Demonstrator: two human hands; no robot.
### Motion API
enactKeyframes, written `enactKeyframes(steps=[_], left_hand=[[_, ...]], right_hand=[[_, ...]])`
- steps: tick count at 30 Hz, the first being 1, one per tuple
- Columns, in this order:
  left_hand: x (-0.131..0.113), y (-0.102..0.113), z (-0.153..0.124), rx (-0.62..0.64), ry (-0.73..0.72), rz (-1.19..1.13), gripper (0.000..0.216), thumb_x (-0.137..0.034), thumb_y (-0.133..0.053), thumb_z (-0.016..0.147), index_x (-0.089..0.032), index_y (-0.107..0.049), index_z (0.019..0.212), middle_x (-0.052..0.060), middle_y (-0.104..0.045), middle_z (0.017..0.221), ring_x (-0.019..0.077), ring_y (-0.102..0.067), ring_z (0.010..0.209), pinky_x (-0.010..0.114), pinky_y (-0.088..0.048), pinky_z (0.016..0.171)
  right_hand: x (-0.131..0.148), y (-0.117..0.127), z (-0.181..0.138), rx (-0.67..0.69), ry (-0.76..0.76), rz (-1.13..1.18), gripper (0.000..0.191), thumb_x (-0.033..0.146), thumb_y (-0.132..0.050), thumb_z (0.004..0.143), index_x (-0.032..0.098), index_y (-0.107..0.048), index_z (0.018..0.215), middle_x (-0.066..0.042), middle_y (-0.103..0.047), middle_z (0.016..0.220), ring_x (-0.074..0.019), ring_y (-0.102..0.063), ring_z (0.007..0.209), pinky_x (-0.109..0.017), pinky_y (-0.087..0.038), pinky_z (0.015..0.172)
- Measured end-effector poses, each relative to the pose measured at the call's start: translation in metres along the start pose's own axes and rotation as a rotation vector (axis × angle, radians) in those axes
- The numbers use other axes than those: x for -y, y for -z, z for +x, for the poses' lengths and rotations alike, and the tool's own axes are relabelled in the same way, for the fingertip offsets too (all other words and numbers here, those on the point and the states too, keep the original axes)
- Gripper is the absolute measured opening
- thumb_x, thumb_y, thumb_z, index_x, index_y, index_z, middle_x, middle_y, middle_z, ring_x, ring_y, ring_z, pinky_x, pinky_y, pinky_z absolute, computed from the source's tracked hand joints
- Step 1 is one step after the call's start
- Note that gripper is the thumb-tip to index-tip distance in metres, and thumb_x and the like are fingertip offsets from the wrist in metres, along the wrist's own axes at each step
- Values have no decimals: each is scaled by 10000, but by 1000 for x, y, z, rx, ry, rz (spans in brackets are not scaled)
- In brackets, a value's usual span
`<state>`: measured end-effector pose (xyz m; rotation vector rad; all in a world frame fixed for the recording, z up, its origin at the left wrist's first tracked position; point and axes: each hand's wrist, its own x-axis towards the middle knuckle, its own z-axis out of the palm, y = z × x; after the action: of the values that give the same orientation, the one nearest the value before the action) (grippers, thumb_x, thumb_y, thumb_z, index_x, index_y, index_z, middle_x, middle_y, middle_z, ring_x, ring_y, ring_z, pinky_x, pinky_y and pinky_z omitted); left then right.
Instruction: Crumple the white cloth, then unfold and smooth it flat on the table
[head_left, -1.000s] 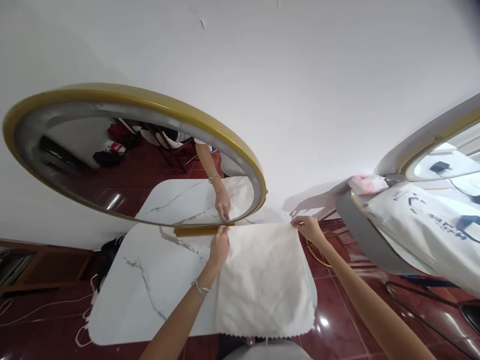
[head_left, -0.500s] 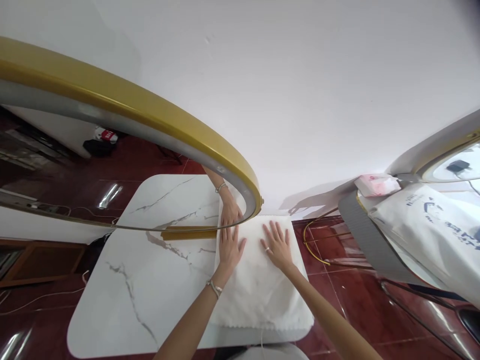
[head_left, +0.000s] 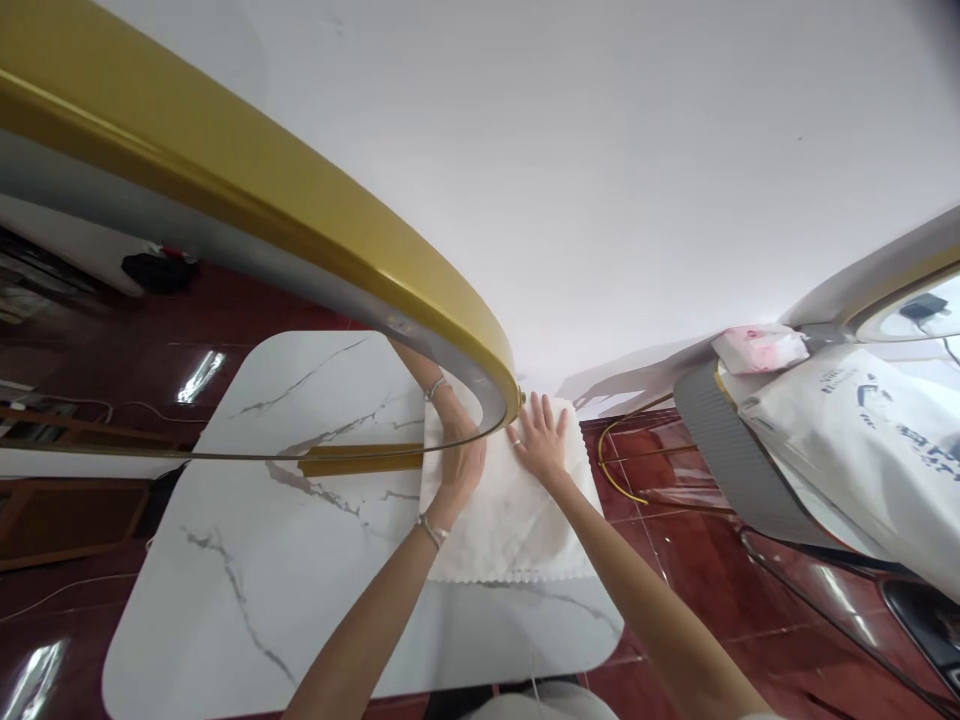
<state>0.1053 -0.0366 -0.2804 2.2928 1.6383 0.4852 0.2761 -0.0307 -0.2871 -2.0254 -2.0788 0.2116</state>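
Observation:
A white cloth [head_left: 517, 535] with a scalloped edge lies on the right part of the marble-patterned table [head_left: 292, 570], its far end by the wall. My right hand [head_left: 541, 440] rests on the cloth near that end, palm down with fingers spread. My left hand [head_left: 459, 485] is at the cloth's left side, below the mirror's rim, turned partly on its edge. Its fingers are not clearly seen, so what they hold, if anything, is unclear. The gold-framed mirror [head_left: 360, 225] reflects the left hand and part of the table.
A yellow-brown strip [head_left: 360, 460] shows at the mirror's lower edge. To the right, a grey chair [head_left: 716, 460] bears a white printed bag [head_left: 862, 430] and a pink-and-white packet [head_left: 761, 348]. Red tiled floor [head_left: 712, 590] surrounds the table.
The cloth has slid away from me toward the wall, baring the table's front strip. Both hands moved forward; the left changed from lying flat to turned on its edge. The view shifted slightly.

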Motion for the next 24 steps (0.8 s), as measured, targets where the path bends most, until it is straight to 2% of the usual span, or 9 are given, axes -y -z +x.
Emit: enactKeyframes(steps=[2, 5, 8, 11, 14, 17, 21, 24], left_hand=[[-10, 3, -36, -3, -20, 53, 498, -313, -333, 978, -236, -321, 1469, 81, -342, 1529, 263, -310, 1410, 470, -279, 1149], [-23, 9, -105, -11, -30, 134, 643, -379, -436, 938, -209, -197, 1510, 115, -181, 1583, 301, -180, 1453, 515, -259, 1143], [-34, 12, -165, 45, -63, 187, 706, -386, -476, 910, -190, -173, 1517, 140, -182, 1578, 312, -197, 1447, 522, -260, 1132], [-40, 11, -190, 65, -91, 227, 729, -422, -512, 884, -208, -209, 1511, 138, -228, 1564, 310, -230, 1437, 505, -240, 1139], [-38, 6, -171, 30, -106, 227, 721, -433, -515, 887, -215, -221, 1508, 133, -245, 1559, 305, -225, 1439, 497, -208, 1151], [-32, 1, -126, 18, -123, 194, 699, -456, -495, 902, -217, -232, 1504, 125, -223, 1567, 296, -192, 1450, 493, -193, 1158], [-25, -1, -74, 10, -93, 163, 673, -484, -485, 905, -218, -277, 1487, 118, -209, 1573, 277, -161, 1460, 492, -181, 1167], [-24, -1, -65, 7, -73, 147, 644, -461, -492, 904, -210, -318, 1471, 123, -219, 1570, 268, -166, 1460, 488, -171, 1174]], right_hand=[[-2, 3, -30, -24, 66, -1, 558, 428, -341, 973, 245, -270, 1495, -107, -182, 1574, -296, -133, 1452, -589, -77, 1144], [-5, 10, -99, -31, 145, 1, 634, 430, -391, 956, 278, -152, 1523, -91, -126, 1586, -319, -141, 1449, -584, -141, 1138], [-7, 17, -169, -3, 172, -13, 671, 422, -437, 936, 279, -148, 1525, -89, -152, 1580, -324, -188, 1438, -539, -226, 1129], [-10, 19, -201, 1, 175, -64, 677, 415, -449, 927, 265, -166, 1524, -95, -206, 1566, -297, -233, 1429, -496, -250, 1130], [-16, 16, -185, -17, 160, -82, 682, 406, -441, 931, 277, -134, 1527, -88, -202, 1567, -290, -221, 1433, -506, -228, 1135], [-26, 12, -142, -45, 141, -73, 661, 405, -418, 945, 289, -125, 1526, -71, -159, 1579, -280, -178, 1446, -506, -197, 1147], [-36, 10, -88, -43, 131, -80, 595, 429, -391, 960, 266, -225, 1507, -60, -140, 1586, -259, -124, 1459, -489, -155, 1163], [-37, 11, -77, -27, 124, -90, 572, 445, -366, 969, 249, -266, 1496, -67, -146, 1585, -252, -117, 1460, -485, -150, 1165]])
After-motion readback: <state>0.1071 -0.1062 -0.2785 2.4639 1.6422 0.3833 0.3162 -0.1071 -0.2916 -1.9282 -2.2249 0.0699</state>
